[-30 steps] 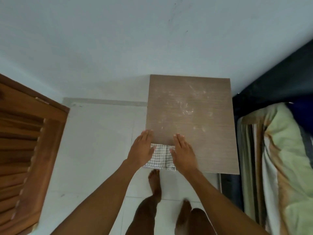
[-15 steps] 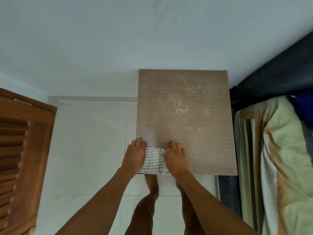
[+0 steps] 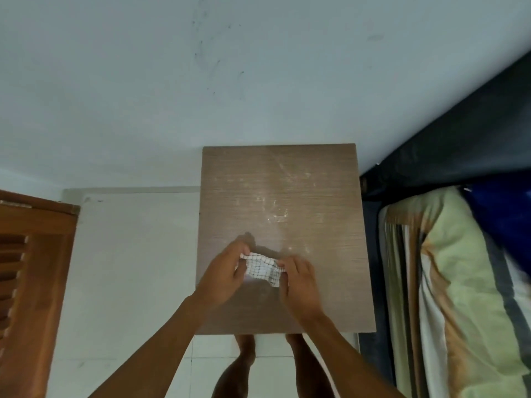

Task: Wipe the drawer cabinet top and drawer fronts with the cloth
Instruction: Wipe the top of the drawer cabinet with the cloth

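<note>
Checked cloth [image 3: 262,269] stretched between 2 hands (left [image 3: 222,275], right [image 3: 300,284]) above cabinet top [image 3: 287,196].

Checked cloth [image 3: 263,269] bunched above dusty cabinet top [image 3: 287,196].

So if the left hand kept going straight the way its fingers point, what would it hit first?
Probably the cloth it already pinches, then the right hand holding the other end; depth is unclear.
</note>
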